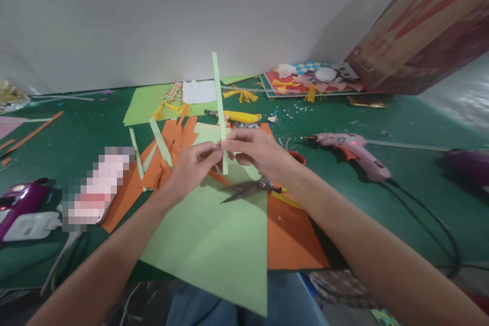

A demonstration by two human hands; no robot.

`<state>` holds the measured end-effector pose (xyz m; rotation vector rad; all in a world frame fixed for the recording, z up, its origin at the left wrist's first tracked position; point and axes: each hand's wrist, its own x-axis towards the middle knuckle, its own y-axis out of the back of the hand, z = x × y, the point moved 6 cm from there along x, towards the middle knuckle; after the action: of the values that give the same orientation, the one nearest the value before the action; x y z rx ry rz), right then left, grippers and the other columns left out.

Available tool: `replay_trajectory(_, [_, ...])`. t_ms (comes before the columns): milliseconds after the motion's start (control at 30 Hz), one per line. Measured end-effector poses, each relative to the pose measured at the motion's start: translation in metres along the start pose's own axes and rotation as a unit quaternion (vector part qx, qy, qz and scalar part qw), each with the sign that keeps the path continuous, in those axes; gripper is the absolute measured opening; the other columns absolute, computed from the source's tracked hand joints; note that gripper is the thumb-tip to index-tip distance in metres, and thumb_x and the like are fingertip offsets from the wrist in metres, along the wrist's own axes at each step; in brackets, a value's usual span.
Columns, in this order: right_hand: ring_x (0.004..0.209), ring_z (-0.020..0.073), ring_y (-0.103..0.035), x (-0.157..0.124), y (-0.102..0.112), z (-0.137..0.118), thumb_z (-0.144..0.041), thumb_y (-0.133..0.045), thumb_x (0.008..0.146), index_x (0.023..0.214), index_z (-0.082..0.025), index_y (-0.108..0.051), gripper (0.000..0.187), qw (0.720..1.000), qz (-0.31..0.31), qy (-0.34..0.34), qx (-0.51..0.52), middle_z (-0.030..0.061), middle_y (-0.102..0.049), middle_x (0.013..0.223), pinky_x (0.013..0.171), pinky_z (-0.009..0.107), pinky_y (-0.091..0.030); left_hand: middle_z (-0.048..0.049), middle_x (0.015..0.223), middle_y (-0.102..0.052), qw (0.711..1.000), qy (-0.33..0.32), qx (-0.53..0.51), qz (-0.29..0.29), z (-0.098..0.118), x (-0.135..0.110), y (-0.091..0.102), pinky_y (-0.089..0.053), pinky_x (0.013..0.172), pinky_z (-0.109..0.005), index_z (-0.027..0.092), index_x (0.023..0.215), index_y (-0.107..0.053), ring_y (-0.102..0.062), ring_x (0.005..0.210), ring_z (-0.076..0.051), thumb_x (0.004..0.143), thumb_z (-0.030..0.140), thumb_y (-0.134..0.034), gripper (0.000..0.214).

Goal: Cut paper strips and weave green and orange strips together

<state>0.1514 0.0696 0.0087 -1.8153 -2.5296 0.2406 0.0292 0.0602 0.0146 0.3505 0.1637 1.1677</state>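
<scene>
My left hand (pixel 193 165) and my right hand (pixel 256 152) both pinch a long light-green paper strip (pixel 218 97), which stands almost upright above the table. Under the hands lies a large light-green paper sheet (pixel 217 239) on top of orange paper (pixel 292 237). Open scissors (pixel 248 188) with yellow and red handles rest on the sheet just below my right hand. Cut green and orange strips (pixel 162 150) lie to the left of my left hand.
A pink glue gun (pixel 355 152) with a black cord lies to the right on the green mat (pixel 382 127). A purple device (pixel 19 204) sits at far left. Yellow tassels (pixel 241 94), craft scraps and a cardboard box (pixel 424 30) fill the back.
</scene>
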Motion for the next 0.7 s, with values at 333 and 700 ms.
replay_trajectory(333, [0.042,0.002,-0.034,0.0039,0.0004,0.0079,-0.031,-0.082,0.054,0.054,-0.014,-0.056,0.03,0.999,-0.003,-0.019,0.035,-0.0061,-0.048,0.048,0.042,0.023,-0.02,0.0011,0.059,-0.061,1.0,0.001,0.016,0.003,-0.0024,0.0003,-0.0012,-0.048,0.06,-0.023,0.018,0.064,-0.058,-0.058,0.057,-0.011,0.082,0.033,-0.055,0.023])
replay_trajectory(700, [0.041,0.0022,-0.031,0.0046,0.0004,0.01,-0.034,-0.081,0.056,0.051,-0.016,-0.052,0.035,0.999,0.012,-0.003,0.047,-0.0076,-0.042,0.044,0.042,0.024,-0.019,0.0,0.066,-0.065,1.0,0.001,0.015,-0.011,-0.0032,-0.0028,-0.004,-0.049,0.065,-0.024,0.017,0.071,-0.062,-0.061,0.063,-0.013,0.084,0.034,-0.054,0.022])
